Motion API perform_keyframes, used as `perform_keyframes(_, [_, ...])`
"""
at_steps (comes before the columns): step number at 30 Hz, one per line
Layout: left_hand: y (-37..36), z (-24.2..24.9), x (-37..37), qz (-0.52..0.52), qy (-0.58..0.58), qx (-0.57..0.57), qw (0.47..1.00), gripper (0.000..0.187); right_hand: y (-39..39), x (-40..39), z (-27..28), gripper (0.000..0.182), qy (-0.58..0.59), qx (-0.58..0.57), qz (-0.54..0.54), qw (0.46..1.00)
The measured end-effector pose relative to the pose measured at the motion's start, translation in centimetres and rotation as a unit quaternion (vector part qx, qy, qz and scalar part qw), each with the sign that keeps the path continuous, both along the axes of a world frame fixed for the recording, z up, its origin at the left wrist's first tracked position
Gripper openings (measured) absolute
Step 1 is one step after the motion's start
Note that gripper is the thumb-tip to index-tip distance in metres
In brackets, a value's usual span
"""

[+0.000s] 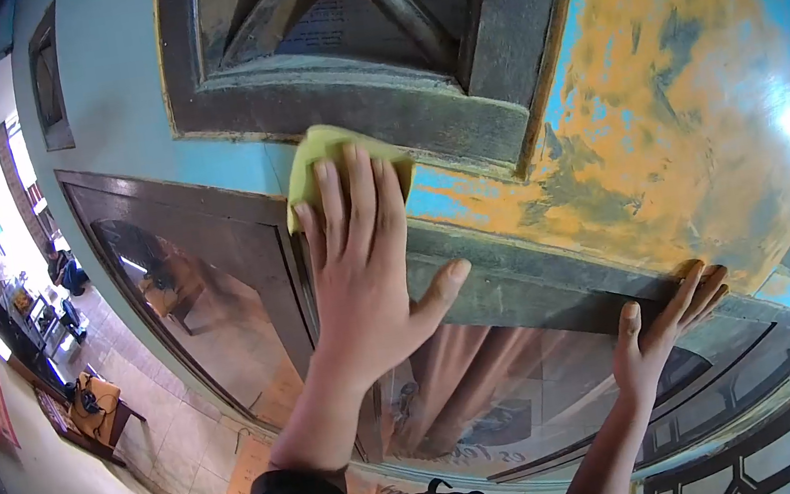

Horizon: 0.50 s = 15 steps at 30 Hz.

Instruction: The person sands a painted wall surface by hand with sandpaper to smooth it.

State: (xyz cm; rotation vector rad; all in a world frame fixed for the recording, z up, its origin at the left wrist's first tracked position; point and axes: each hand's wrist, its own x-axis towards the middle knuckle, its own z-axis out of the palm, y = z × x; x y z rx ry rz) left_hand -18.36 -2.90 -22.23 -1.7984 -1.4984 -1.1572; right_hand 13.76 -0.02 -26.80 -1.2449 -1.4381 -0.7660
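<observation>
My left hand (pixel 357 262) presses a yellow-green cloth (pixel 320 141) flat against the wall, just below the lower left part of a dark wooden window frame (pixel 354 101). Its fingers lie stretched over the cloth and the thumb sticks out to the right. Farther right, my right hand (pixel 655 337) rests with its fingertips on the upper edge of a dark wooden door frame (pixel 530 273). That hand holds nothing, and its thumb stands apart from the fingers. Between the two frames runs a strip of wall with blue and orange patches (pixel 490 203).
Orange and dark smears cover the wall (pixel 675 86) at right. Glass panes (pixel 475 387) sit below the door frame. At far left, a small wooden table (pixel 99 405) stands on the tiled floor (pixel 151 413), with a person (pixel 65 268) beyond.
</observation>
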Motion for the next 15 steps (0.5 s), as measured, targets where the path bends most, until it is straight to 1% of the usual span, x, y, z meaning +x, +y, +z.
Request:
perform_keyframes(1, [0.1, 0.9, -0.1, -0.001, 0.001, 0.028, 1.0, 0.095, 0.0, -0.1, 0.0, 0.087, 0.001, 0.001, -0.002, 1.0])
perform_keyframes(4, [-0.3, 0.4, 0.3, -0.03, -0.014, 0.02, 0.999, 0.094, 0.3, -0.3, -0.1, 0.086, 0.016, 0.012, -0.021, 1.0])
perform_keyframes(6, [-0.6, -2.1, 1.0, -0.028, -0.008, -0.005, 1.0, 0.094, 0.5, -0.5, -0.2, 0.083, 0.008, 0.029, -0.04, 0.999])
perform_keyframes(8, [-0.4, -3.1, 2.0, -0.035, -0.02, 0.0, 0.999, 0.094, 0.7, -0.9, 0.5, 0.081, -0.019, 0.055, -0.068, 0.996])
perform_keyframes(9, [-0.2, -2.7, 2.1, -0.03, -0.014, 0.008, 0.999, 0.095, 0.7, -1.5, 1.1, 0.075, -0.032, 0.076, -0.057, 0.995])
perform_keyframes(11, [0.4, -1.0, 1.9, -0.018, -0.004, 0.027, 0.999, 0.096, 0.8, -2.5, 2.1, 0.07, -0.066, 0.064, -0.03, 0.995])
perform_keyframes(12, [0.3, -0.7, 1.8, -0.019, 0.001, 0.02, 1.0, 0.098, 0.8, -3.0, 2.5, 0.068, -0.083, 0.061, -0.016, 0.995])
perform_keyframes(13, [0.2, -0.4, 1.7, -0.019, 0.007, 0.013, 1.0, 0.1, 0.8, -3.7, 2.5, 0.061, -0.086, 0.064, -0.021, 0.994])
perform_keyframes(15, [0.2, -0.9, 1.9, -0.022, 0.011, -0.004, 1.0, 0.102, 1.4, -4.1, 2.1, 0.059, -0.098, 0.088, -0.012, 0.991])
